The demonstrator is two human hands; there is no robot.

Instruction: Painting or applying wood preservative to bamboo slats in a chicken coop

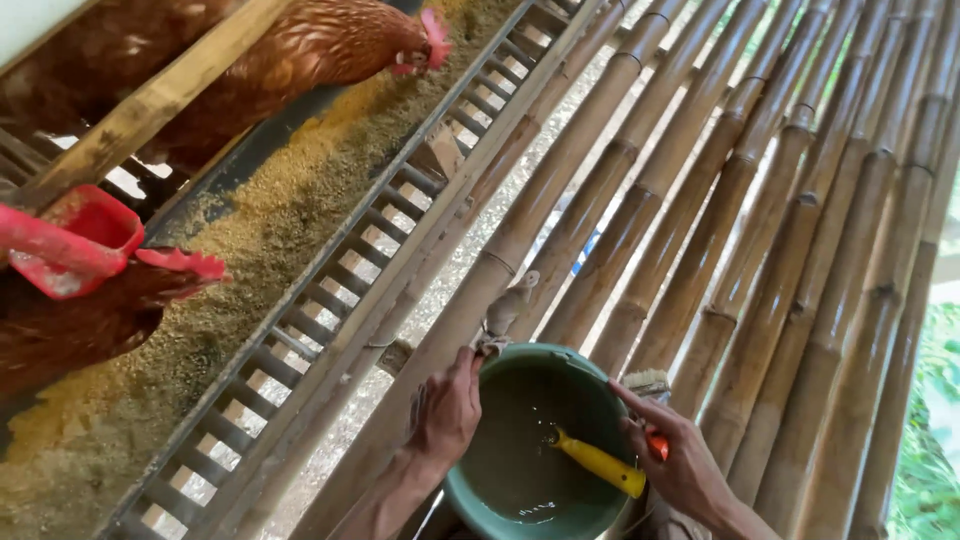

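Observation:
A green bucket with murky water stands on the bamboo slat floor at the bottom centre. My left hand grips its left rim, just below a grey knotted scrap that sticks up from the rim. My right hand is at the right rim, closed on a brush with an orange handle; its pale bristles show above my fingers. A yellow-handled tool lies slanted inside the bucket, its far end in the water.
Bamboo poles run diagonally across the right. To the left lie a slatted grid and a feed trough full of grain. Brown hens peck there, another hen beside a red drinker cup. Greenery lies far right.

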